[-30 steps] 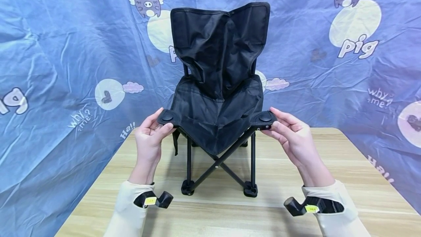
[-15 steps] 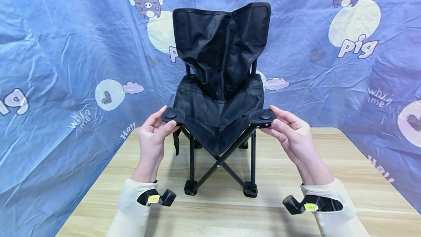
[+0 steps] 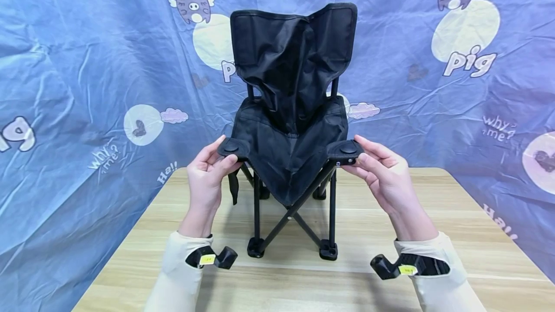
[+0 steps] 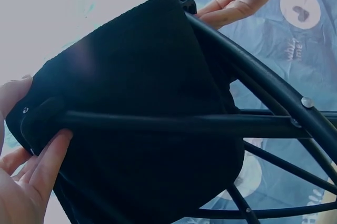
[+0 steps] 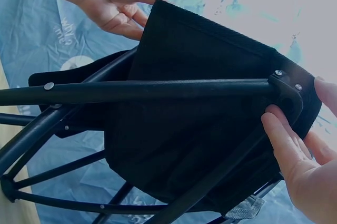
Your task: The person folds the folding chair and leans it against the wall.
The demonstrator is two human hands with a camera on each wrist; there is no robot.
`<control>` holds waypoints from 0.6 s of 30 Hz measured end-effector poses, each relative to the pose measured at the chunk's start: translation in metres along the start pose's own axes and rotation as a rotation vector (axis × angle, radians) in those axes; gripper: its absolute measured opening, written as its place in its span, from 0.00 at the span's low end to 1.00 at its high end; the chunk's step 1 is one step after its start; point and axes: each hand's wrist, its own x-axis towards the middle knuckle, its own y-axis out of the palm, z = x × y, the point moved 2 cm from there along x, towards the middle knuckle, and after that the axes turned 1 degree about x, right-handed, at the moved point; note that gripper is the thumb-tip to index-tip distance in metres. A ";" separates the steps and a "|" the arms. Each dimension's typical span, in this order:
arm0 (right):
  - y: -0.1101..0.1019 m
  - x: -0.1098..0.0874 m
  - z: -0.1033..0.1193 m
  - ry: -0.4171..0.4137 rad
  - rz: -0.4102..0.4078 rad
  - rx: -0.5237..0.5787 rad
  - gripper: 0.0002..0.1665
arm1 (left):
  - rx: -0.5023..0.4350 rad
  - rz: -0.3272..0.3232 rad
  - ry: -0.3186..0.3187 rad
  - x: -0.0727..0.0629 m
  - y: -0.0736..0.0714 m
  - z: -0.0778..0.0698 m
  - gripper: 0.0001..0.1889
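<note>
A small black folding camp chair (image 3: pixel 290 158) stands upright and unfolded on the wooden table, its fabric seat sagging into a V between two front corners. My left hand (image 3: pixel 207 170) grips the left front corner, thumb on the front edge and fingers at the side and underneath. On the opposite corner, my right hand (image 3: pixel 386 177) pinches in the same manner. Both wrist views look in under the seat: fingertips (image 4: pixel 62 135) of the left hand reach below the corner bracket, and the right fingertips (image 5: pixel 275 121) touch beside a riveted plastic joint. Crossed black legs (image 3: pixel 289 217) end in plastic feet.
The light wood table (image 3: pixel 156 235) carries the chair near its middle. Behind it hangs a blue cloth backdrop (image 3: pixel 86 85) with pig prints. A black strap (image 3: pixel 233 188) dangles beside the chair's left front leg. Camera mounts (image 3: pixel 225 257) are worn on both wrists.
My left hand has moved right and slightly up with the chair's left corner, and the left front foot has shifted right. The chair is a little narrower; the right hand has risen slightly.
</note>
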 end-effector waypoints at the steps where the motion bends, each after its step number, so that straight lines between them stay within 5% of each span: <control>1: 0.000 0.001 0.000 -0.001 0.001 0.003 0.20 | 0.007 -0.001 -0.001 0.000 0.001 0.000 0.24; 18: 0.006 0.008 0.005 -0.012 0.029 0.071 0.20 | 0.029 -0.005 -0.009 0.003 0.020 -0.002 0.28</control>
